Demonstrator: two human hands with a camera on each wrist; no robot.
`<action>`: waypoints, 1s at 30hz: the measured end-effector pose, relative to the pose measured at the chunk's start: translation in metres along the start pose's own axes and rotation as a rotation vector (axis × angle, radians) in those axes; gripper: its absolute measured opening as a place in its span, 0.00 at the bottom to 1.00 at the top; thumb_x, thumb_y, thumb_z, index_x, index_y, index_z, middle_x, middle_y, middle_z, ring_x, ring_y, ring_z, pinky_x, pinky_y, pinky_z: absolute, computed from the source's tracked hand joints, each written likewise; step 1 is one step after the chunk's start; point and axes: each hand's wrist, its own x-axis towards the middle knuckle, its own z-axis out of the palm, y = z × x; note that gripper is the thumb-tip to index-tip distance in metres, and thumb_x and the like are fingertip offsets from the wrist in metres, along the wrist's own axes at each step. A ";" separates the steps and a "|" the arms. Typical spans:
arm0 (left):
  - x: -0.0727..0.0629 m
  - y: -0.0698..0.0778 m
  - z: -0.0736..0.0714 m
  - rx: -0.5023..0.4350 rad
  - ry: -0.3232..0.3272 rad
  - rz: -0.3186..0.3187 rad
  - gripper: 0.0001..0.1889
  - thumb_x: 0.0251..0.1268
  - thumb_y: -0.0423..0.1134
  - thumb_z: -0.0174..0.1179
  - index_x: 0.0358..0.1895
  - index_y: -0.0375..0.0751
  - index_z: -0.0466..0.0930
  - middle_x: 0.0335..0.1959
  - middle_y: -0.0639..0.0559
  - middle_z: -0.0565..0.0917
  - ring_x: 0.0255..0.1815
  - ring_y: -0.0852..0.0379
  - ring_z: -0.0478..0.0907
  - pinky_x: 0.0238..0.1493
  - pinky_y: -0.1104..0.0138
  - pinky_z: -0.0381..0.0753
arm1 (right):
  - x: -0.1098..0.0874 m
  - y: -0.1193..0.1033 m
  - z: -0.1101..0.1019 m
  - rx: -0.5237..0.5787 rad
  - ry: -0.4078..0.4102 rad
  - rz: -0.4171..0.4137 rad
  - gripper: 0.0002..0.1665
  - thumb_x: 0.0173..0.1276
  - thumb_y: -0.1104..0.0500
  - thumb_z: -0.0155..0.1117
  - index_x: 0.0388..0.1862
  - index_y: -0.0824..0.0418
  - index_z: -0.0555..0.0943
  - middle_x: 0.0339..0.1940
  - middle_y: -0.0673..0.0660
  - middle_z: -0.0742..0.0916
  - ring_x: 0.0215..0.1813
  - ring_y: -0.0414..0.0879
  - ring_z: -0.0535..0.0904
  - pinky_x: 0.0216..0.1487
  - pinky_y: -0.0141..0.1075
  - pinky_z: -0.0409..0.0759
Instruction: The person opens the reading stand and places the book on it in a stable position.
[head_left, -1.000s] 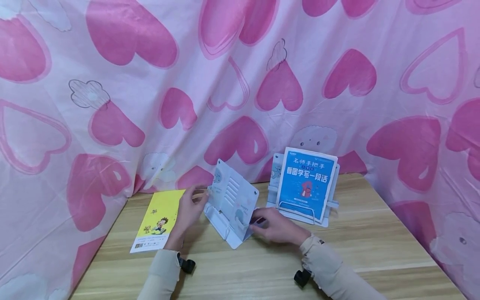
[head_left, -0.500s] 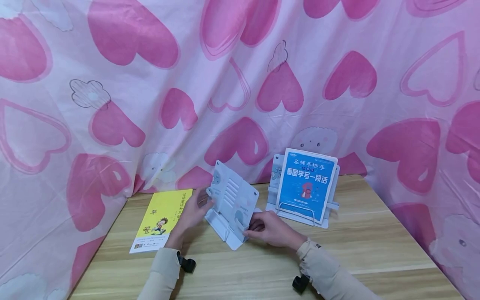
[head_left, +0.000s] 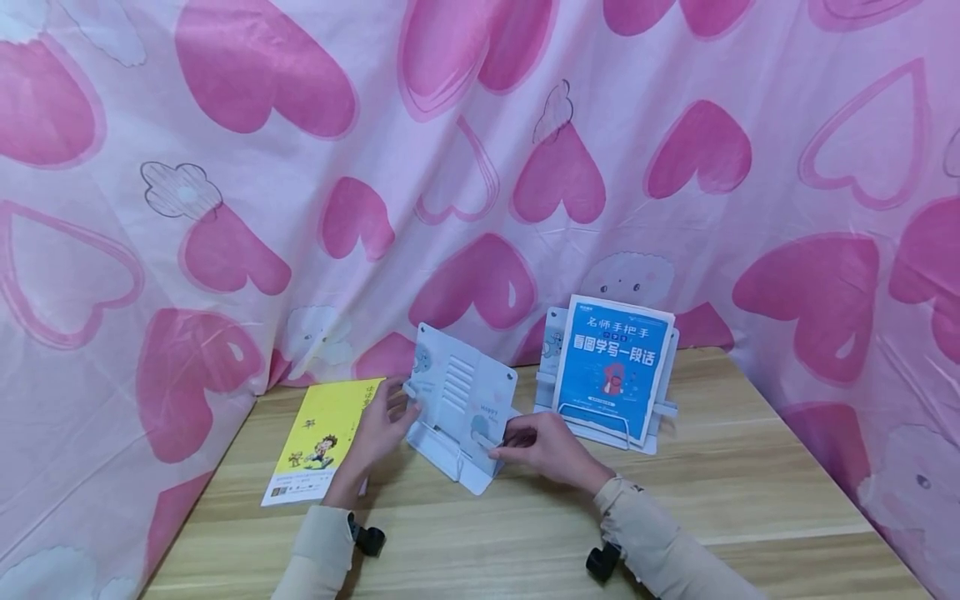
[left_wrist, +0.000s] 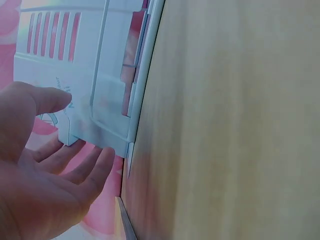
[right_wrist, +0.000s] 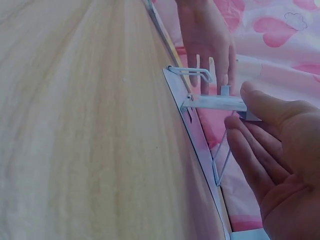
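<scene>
A pale blue book stand (head_left: 438, 392) with a slotted back panel and a wire page holder stands tilted on the wooden table between both hands. My left hand (head_left: 382, 421) holds its left side edge by a small side tab; in the left wrist view the thumb lies before the panel, fingers behind. At the opposite edge, my right hand (head_left: 551, 450) pinches the right side tab between thumb and fingers. The right wrist view shows the stand edge-on, its panel (right_wrist: 215, 102) between that hand's thumb and fingertips.
A yellow booklet (head_left: 318, 429) lies flat on the table (head_left: 465, 550) at the left, partly behind the left hand. At the back right, a second stand (head_left: 551, 354) bears a blue book (head_left: 615, 358). A pink heart-patterned cloth (head_left: 480, 167) hangs behind.
The book stand's back panel has turned to face me more squarely, its top left corner shifting left. My right thumb has come round onto the right tab.
</scene>
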 end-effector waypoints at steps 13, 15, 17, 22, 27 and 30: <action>-0.011 0.004 -0.005 0.050 0.168 -0.079 0.28 0.78 0.37 0.65 0.76 0.39 0.70 0.71 0.37 0.80 0.69 0.36 0.83 0.72 0.44 0.82 | 0.002 0.003 0.002 0.085 0.197 0.141 0.11 0.68 0.51 0.82 0.44 0.48 0.87 0.50 0.49 0.95 0.50 0.42 0.94 0.55 0.37 0.92; -0.013 0.005 -0.005 0.048 0.188 -0.082 0.26 0.78 0.36 0.65 0.74 0.37 0.72 0.70 0.36 0.82 0.67 0.36 0.84 0.70 0.45 0.85 | 0.003 0.004 0.001 0.067 0.258 0.157 0.08 0.68 0.53 0.82 0.43 0.46 0.89 0.48 0.48 0.95 0.50 0.42 0.94 0.55 0.37 0.92; -0.015 0.005 -0.006 0.047 0.195 -0.085 0.24 0.78 0.37 0.65 0.72 0.37 0.74 0.68 0.37 0.83 0.65 0.36 0.86 0.67 0.46 0.87 | 0.004 0.004 0.001 0.044 0.321 0.172 0.07 0.68 0.54 0.82 0.42 0.47 0.91 0.45 0.48 0.95 0.49 0.43 0.94 0.55 0.39 0.92; -0.025 0.006 -0.009 0.049 0.168 -0.121 0.22 0.80 0.42 0.64 0.70 0.40 0.74 0.68 0.42 0.83 0.64 0.39 0.87 0.63 0.50 0.89 | 0.005 0.003 -0.002 -0.003 0.422 0.185 0.08 0.70 0.58 0.79 0.47 0.52 0.91 0.46 0.51 0.95 0.50 0.48 0.95 0.56 0.46 0.92; -0.037 0.008 -0.013 0.071 0.178 -0.149 0.20 0.81 0.43 0.63 0.69 0.44 0.75 0.68 0.45 0.84 0.65 0.44 0.86 0.66 0.52 0.88 | 0.005 0.003 -0.001 0.043 0.347 0.178 0.16 0.75 0.60 0.74 0.60 0.56 0.87 0.57 0.55 0.94 0.59 0.50 0.92 0.61 0.46 0.90; -0.042 0.010 -0.016 0.078 0.204 -0.151 0.17 0.81 0.41 0.63 0.66 0.44 0.77 0.66 0.45 0.84 0.66 0.47 0.84 0.68 0.51 0.87 | 0.006 0.003 0.001 0.073 0.256 0.186 0.23 0.78 0.59 0.70 0.70 0.54 0.83 0.66 0.53 0.90 0.68 0.50 0.88 0.69 0.48 0.86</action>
